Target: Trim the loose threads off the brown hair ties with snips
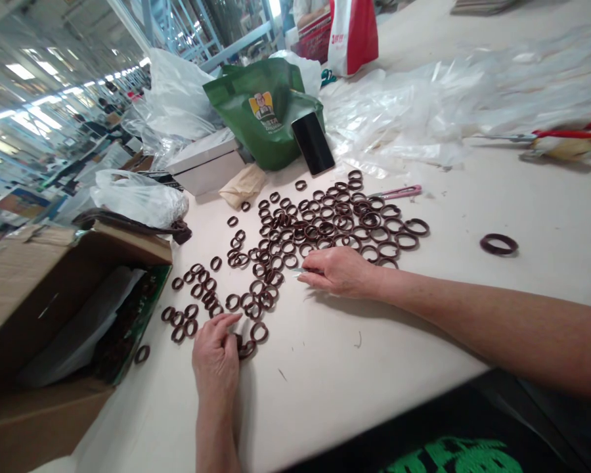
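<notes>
Many dark brown rings (325, 226) lie spread over the pale tabletop in front of me. My right hand (342, 270) is closed in a pinch at the near edge of the spread. From its fingers a small pointed metal tool (298, 270) sticks out to the left; its handle is hidden in the hand. My left hand (217, 347) rests at the lower left of the rings, its index finger stretched out. A few rings (247, 349) lie at its fingers, partly covered. Whether the thumb touches them is hidden.
An open cardboard box (44, 414) stands on the left. Behind the rings are a green bag (270, 141), a phone (314, 144) and a white box (209, 172). A pink-handled tool (401, 192), red-handled scissors (571, 131), clear plastic bags (423, 112) and one separate ring (499, 244) lie rightward.
</notes>
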A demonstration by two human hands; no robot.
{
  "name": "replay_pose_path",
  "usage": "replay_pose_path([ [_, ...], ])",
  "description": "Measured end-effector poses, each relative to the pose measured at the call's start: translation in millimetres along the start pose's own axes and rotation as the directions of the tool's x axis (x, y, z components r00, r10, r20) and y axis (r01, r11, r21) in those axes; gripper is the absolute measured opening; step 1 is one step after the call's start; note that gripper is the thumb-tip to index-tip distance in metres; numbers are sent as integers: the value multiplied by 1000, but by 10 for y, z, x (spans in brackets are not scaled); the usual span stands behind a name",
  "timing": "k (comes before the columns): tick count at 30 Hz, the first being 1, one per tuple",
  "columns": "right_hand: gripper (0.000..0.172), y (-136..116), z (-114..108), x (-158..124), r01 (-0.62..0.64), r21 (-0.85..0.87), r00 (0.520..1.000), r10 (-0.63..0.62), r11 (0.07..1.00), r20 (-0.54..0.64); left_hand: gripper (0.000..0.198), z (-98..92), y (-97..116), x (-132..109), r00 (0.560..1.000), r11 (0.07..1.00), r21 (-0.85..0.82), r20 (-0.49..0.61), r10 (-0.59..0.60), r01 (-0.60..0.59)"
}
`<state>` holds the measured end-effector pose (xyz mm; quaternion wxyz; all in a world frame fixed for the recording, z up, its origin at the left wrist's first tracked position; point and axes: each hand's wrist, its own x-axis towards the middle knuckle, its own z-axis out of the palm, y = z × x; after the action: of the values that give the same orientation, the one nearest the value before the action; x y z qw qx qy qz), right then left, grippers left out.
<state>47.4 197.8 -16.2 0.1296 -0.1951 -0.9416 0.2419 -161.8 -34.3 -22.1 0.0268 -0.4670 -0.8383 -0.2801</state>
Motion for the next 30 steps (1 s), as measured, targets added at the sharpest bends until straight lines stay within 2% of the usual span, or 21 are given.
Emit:
replay_pose_path([
  [3,36,-6,-7,4,-3,-5,1000,3,1000,6,31,37,17,-7,998,998,24,28,62,-62],
  [6,37,-19,-21,9,-4,-13,1000,4,1000,15,27,48,11,-10,1000,998,51,-7,29,-28],
  [11,37,-16,-25,10,-6,-3,1000,6,1000,9,27,-67,-35,46,986,984,82,-66,-152,158],
  [15,37,-8,-27,11,-7,-2,1000,7,1000,7,28,-268,-128,19,916,918,94,-160,-369,386],
  [17,37,-8,-31,14,-9,8,1000,9,1000,4,29,-332,-167,-62,906,906,104,-163,-391,410],
  [19,36,-8,-32,16,-1,20,1000,1,1000,2,29,-345,-188,-176,936,934,113,-142,-323,339],
  [21,37,-5,-28,18,13,22,1000,-13,1000,-4,30,-320,-193,-296,976,972,118,-109,-189,202],
  [24,37,7,-16,17,27,18,1000,-27,999,-9,31,-270,-177,-442,997,989,147,-80,-2,14],
  [26,36,12,-12,16,30,19,1000,-30,999,-8,33,-249,-154,-506,995,983,181,-80,53,-38],
  [30,37,-2,-30,17,27,26,1000,-26,999,-3,32,-203,-58,-591,992,975,211,-97,86,-64],
])
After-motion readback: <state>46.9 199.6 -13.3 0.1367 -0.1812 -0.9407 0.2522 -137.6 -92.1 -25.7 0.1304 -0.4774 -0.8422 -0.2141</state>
